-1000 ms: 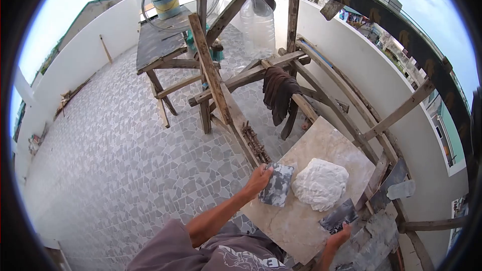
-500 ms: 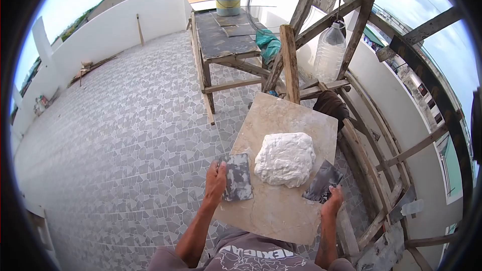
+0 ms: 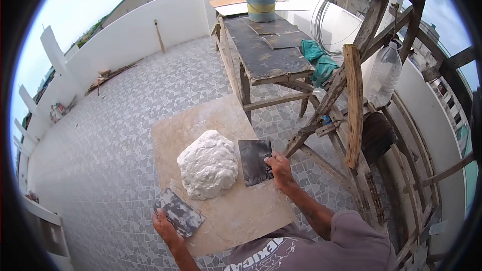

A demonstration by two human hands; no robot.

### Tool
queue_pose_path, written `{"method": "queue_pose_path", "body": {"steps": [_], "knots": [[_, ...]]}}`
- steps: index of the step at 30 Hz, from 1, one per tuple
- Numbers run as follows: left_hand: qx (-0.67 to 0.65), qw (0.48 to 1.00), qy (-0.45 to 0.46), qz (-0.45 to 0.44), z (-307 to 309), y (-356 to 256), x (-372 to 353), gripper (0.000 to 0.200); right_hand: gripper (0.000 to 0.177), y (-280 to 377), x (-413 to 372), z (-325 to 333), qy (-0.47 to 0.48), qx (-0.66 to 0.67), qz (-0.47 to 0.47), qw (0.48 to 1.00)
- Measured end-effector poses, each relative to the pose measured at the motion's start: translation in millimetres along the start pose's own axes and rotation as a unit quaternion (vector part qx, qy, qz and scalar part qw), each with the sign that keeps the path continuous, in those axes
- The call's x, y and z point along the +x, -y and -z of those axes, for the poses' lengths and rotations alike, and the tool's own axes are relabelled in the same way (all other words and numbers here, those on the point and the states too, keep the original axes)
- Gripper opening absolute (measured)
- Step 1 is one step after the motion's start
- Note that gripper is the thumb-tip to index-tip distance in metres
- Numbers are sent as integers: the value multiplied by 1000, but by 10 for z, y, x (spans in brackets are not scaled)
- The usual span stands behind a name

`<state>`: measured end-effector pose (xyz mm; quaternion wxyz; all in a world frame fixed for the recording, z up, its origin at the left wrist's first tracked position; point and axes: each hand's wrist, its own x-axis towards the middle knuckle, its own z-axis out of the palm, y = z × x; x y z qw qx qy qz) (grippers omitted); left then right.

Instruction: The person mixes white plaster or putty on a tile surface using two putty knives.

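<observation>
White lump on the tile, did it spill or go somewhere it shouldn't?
No spill. The white putty lump sits in one heap on the beige tile, with none over the edge. The left hand holds a smeared scraper and the right hand holds the other scraper. Nothing looks broken.

Bright, even daylight falls from an overcast sky [image 3: 90, 0], which blows out toward 11 o'clock. Shadows are soft and faint. The white mound [image 3: 207, 164] keeps its surface detail. Fisheye distortion bends the walls [image 3: 125, 35], and a black vignette rings every edge.
</observation>
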<state>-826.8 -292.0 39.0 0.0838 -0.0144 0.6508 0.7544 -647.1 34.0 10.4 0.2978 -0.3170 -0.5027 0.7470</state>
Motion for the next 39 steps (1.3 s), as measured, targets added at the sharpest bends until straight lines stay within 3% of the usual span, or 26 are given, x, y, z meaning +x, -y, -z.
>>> {"method": "queue_pose_path", "body": {"steps": [4, 10, 14, 18, 21, 24, 27, 30, 35, 39], "knots": [[59, 985, -161, -13, 34, -245, 1005, 40, 14, -176, 1207, -1050, 74, -63, -20, 995], [114, 976, -184, -35, 309, -364, 2233, 43, 16, -46, 2516, -2491, 178, -86, -56, 979], [58, 972, -213, -76, 86, -369, 3192, 42, 15, -279, 3519, -3245, 195, -136, -22, 971], [132, 962, -230, -67, 8, -389, 4585, 41, 13, -345, 4569, -4056, 189, -142, -22, 971], [30, 975, -214, -54, -476, -577, 5663, 39, 12, -211, 5430, -4596, 155, -149, -2, 977], [114, 977, -179, -35, -855, -812, 6814, 36, 11, -93, 6248, -4989, 124, -134, 2, 983], [56, 989, -135, -36, -1433, -975, 7826, 29, 9, 64, 7092, -5263, 76, -141, 28, 987], [5, 996, -84, -26, -2048, -992, 8758, 26, 9, 204, 7963, -5414, 49, -101, 23, 993], [-7, 998, -47, -31, -3227, -852, 10260, 25, 12, 186, 9735, -5504, 20, -79, 100, 992], [-9, 999, -31, -42, -4146, -817, 11789, 29, 11, 459, 11224, -5798, 29, -22, 53, 998]]}}
